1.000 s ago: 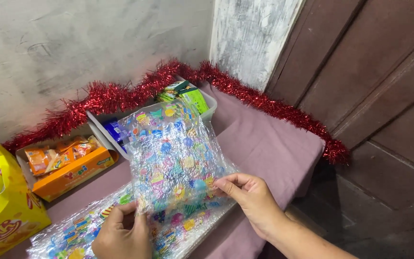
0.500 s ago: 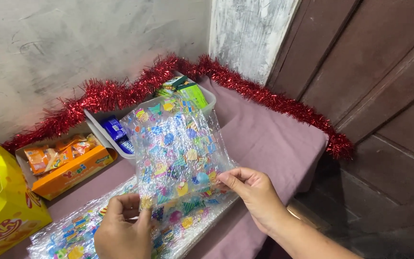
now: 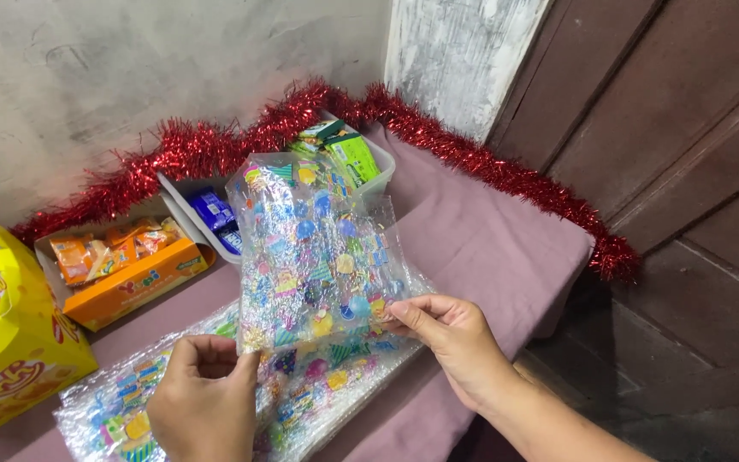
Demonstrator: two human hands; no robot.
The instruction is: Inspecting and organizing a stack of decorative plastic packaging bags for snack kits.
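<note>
Item: one clear plastic bag [image 3: 314, 257] printed with small coloured party motifs, held upright above a table covered in a mauve cloth [image 3: 489, 248]. Held by: left hand [image 3: 203, 398], fingers closed on the bag's lower left corner; right hand [image 3: 455, 342], thumb and fingertips pinching the lower right edge. Both grips are shut on the same bag, which stands free of the surface and leans slightly away from the wearer. Beneath it: a flat stack of like printed bags [image 3: 241, 393] lying on the cloth at the near edge, partly hidden by the left hand (how many remain in the stack cannot be told). Behind the raised bag: a white tray [image 3: 190, 205] holding blue and green packets; to its left an orange carton [image 3: 130, 282] of small wrapped snacks; at the far left a yellow box [image 3: 10, 342] with its flap open. Red tinsel [image 3: 215, 150] runs along the wall and down the table's right side. Progress, as judged: one bag is lifted apart from the stack and appears empty and flat, its mouth not visibly opened; none of the snack packets has been put into it, and no filled bag shows anywhere on the table. The work therefore looks to be at an early stage, with the bag singled out but nothing yet placed inside.
</note>
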